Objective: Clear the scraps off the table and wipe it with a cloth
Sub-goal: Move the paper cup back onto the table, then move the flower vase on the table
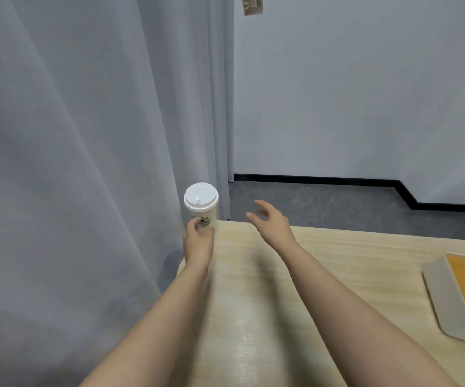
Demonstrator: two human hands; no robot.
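Gripped a lidded cup [202, 203] in the left hand [198, 238] at the table [323, 275] corner, right hand [271, 219] hovering spread, empty, just beside.

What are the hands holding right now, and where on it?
The left hand grips the white lidded paper cup by the lower part of its side wall, at the far corner of the light wooden table. The right hand is open and holds nothing.
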